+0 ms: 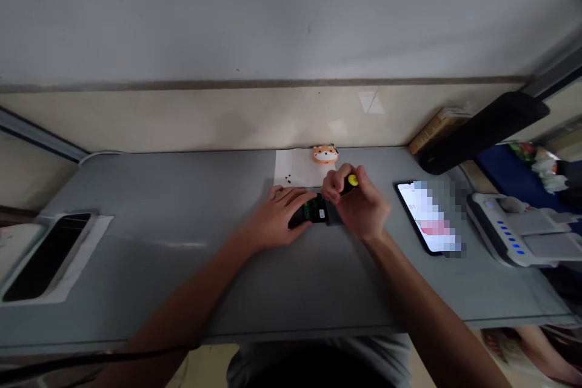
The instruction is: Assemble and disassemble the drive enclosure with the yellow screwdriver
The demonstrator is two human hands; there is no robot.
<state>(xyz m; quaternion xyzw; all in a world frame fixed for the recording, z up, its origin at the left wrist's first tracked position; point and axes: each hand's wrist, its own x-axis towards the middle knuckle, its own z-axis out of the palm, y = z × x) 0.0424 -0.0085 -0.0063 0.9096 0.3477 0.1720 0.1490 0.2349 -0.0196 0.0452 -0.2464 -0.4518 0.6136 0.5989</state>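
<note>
My left hand (275, 218) lies over a black opened-up phone (322, 213), fingers along its far edge and thumb along its near edge. A strip of green circuit board shows beside my fingers. In my right hand (361, 209), just above the phone's right end, is a screwdriver (351, 182) with a black handle and a yellow end cap. Its tip is hidden behind my hand. Beyond my left hand, several tiny dark screws (288, 179) lie on a sheet of white paper (293, 160). An orange fox-faced case (325, 154) rests at the paper's right.
To the right are a lit smartphone (427, 218), a white charging dock (518, 230) with blue lights, a black cylinder (482, 133) and a box (436, 127). At the far left, a dark-screened phone (50, 254) lies on white paper. A wall bounds the grey table (182, 279) behind.
</note>
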